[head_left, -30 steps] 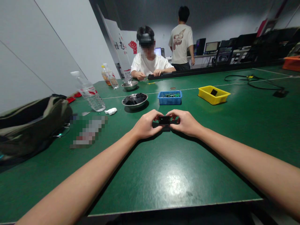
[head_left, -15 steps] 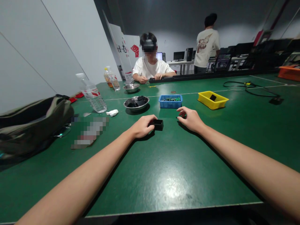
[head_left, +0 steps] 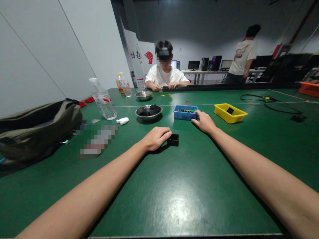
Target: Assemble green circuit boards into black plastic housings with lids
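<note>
- Reaching forward since the earlier frame, the right hand (head_left: 204, 122) now meets the blue tray (head_left: 185, 116).
- Left hand (head_left: 158, 138) covers the open black box's (head_left: 173, 140) left end on the table; whether it pinches, I cannot tell.
- Right thumb and fingers stand spread; a snagged rim could spill the green boards (head_left: 186, 111).
- Glossy green tabletop (head_left: 149, 196); beyond, a seated person (head_left: 163, 74), monitors (head_left: 193, 65).
</note>
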The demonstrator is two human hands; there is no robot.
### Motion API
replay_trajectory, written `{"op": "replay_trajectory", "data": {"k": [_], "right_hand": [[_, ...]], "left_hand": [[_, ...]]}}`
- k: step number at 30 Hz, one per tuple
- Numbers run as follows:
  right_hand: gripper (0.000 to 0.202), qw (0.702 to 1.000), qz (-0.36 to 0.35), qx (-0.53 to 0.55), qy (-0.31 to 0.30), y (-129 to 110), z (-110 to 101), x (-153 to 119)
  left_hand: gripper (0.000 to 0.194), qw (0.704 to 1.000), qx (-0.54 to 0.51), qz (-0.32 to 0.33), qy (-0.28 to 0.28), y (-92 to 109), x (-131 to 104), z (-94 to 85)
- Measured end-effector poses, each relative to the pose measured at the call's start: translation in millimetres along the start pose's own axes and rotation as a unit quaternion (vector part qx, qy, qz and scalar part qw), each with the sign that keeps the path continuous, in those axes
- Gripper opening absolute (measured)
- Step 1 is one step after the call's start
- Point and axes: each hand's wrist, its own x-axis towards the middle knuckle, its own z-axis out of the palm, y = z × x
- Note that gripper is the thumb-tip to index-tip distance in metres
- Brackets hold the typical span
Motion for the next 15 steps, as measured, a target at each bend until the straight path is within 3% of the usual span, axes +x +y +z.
{"op": "replay_trajectory", "data": {"k": [4,9,15], "right_hand": [[0.019,1.000,0.004,-0.009,0.007,2,-5,-5],[0.016,1.000,-0.016,0.002,0.025,-5,-17,-29],[0.009,0.996,-0.076,0.029,0.021,-16,-35,-61]], "left_hand": [[0.047,1.000,0.014,-0.017,0.018,-3,1,0.3],[0.042,0.996,0.031,-0.024,0.081,-5,1,1.1],[0.036,0.988,0.047,0.011,0.148,-3,2,2.2]]}}
